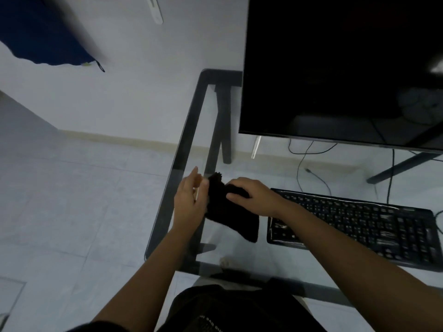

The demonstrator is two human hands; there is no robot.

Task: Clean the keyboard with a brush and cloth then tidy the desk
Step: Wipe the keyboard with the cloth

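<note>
Monitor (340,68): dark screen, standing at the desk's rear right.
Desk (189,130): glass top, black frame.
Keyboard (359,224): black, on the glass under the monitor.
Cloth (227,212): black, near the desk's left edge, just left of the keyboard.
Right hand (254,196): fingers curled, clutching the cloth's top.
Left hand (190,202): fingers spread, palm against the cloth's left side.

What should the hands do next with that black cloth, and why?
Probably fold it flat on the desk. Both the left hand and the right hand are on the black cloth, which sits bunched up near the desk's left edge, beside the keyboard rather than on it. That looks like tidying, though I can't be sure.
</note>
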